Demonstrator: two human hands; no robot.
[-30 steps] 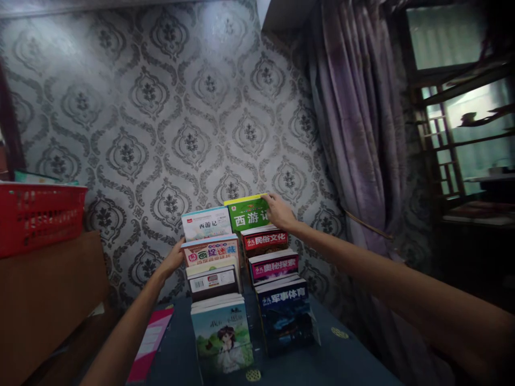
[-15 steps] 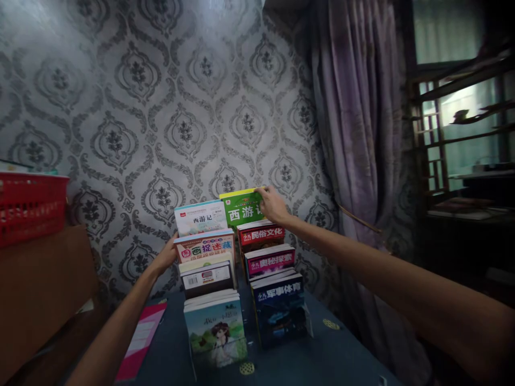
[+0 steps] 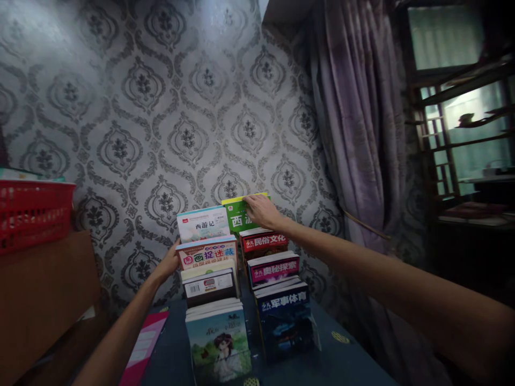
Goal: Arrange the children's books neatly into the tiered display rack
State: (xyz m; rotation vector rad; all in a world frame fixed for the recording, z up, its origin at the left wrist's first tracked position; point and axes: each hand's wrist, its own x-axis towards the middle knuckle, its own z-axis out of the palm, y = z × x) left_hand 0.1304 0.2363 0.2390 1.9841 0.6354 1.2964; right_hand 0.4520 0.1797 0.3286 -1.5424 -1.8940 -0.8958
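Two rows of books stand upright on a dark blue table. At the back of the right row is a green book (image 3: 236, 214) with a yellow top edge. My right hand (image 3: 261, 210) is closed over its top edge, covering part of the title. My left hand (image 3: 171, 262) is against the left side of the left row, by the white book (image 3: 203, 225) and the orange-brown book (image 3: 209, 254) before it; its fingertips are hidden. In front stand a book with a girl on its cover (image 3: 220, 343), a red book (image 3: 265, 242), a purple book (image 3: 274, 269) and a dark blue book (image 3: 285, 324).
A red plastic basket (image 3: 34, 214) sits on a brown cardboard box (image 3: 44, 300) at the left. A pink folder (image 3: 145, 346) lies on the table (image 3: 341, 370). Behind are a patterned wall (image 3: 120, 150) and a purple curtain (image 3: 358, 118); dark shelves (image 3: 462, 142) stand at the right.
My right hand has moved left along the green book's top edge, from its right corner toward the middle. My left hand stays beside the left row. The view has tilted up slightly.
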